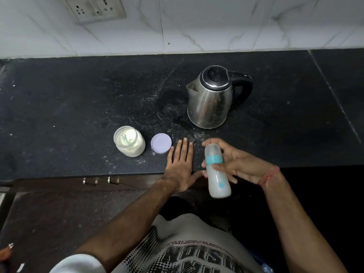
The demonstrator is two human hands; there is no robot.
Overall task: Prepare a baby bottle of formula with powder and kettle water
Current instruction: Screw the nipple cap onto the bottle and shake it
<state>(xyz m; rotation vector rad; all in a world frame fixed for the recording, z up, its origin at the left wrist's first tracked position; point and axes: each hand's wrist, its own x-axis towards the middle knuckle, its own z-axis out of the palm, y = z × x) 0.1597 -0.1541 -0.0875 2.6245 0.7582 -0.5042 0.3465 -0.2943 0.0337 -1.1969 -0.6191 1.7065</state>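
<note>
- Head view, nearest first: a printed white shirt (177, 251) fills the bottom edge, with both bare forearms reaching forward from it.
- Right hand (239, 164) holds the bottle (215, 170) in a loose grip, fingers curled round its middle, just over the front edge of the worktop (78, 105). A red thread (269, 175) circles that wrist.
- Bottle is capped, with a teal collar and a clear dome over the teat; it tilts, base toward the person. Its translucent plastic body looks cloudy white, so powder and water seem to be in already. It is blurred, which suggests shaking or mixing.
- Left hand (180, 164) lies flat and open on the worktop, fingers spread, holding nothing.
- Judged from this, filling and closing are done; what remains is finishing the mix, and perhaps putting the lid back on the jar.
- Lid (161, 143), a flat pale lilac disc, lies just beside the left fingertips.
- Jar (130, 141), clear and round, stands open next to the lid, holding cream powder with a pale scoop stuck in it.
- Worktop is dark speckled stone, dusted with white smears and scratches.
- Kettle (210, 99), dull brushed steel with black lid and handle, stands upright farther back, spout to the left.
- White veined tiles (216, 22) and a socket plate (94, 8) back the scene.
</note>
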